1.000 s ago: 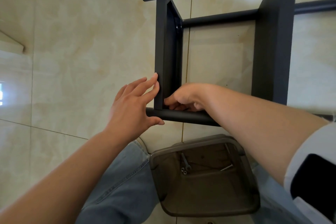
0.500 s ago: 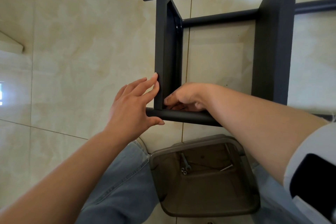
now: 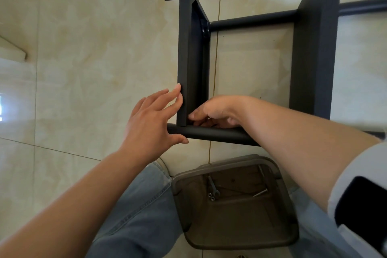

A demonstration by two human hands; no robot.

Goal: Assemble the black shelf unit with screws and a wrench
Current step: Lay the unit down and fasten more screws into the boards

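The black shelf unit (image 3: 251, 52) lies on its side on a pale tiled floor (image 3: 94, 48), filling the upper right of our view. Its near corner, where a flat end panel (image 3: 189, 58) meets a round tube (image 3: 211, 133), is directly in front of us.

Our right hand (image 3: 215, 111) is tucked inside that corner, fingers curled against the joint. They seem pinched on something small, probably a screw, but it is hidden, so we cannot tell what they hold. Our left hand (image 3: 152, 123) is open, fingers spread flat against the outside of the panel and thumb under the tube end, bracing rather than gripping.

We judge the step in hand to be starting a screw by finger into this corner. The next move likely calls for fetching a tool to tighten it. A brown plastic tray (image 3: 236, 234) sits on the floor between our knees, below the tube. In it lie a small wrench (image 3: 212, 185), loose screws (image 3: 211, 196) and what looks like a hex key (image 3: 260, 192).

Inside the corner, room is tight, bounded by panel and tube. The floor to the left is open. Our right forearm crosses above the tray, so it must draw back to reach in.
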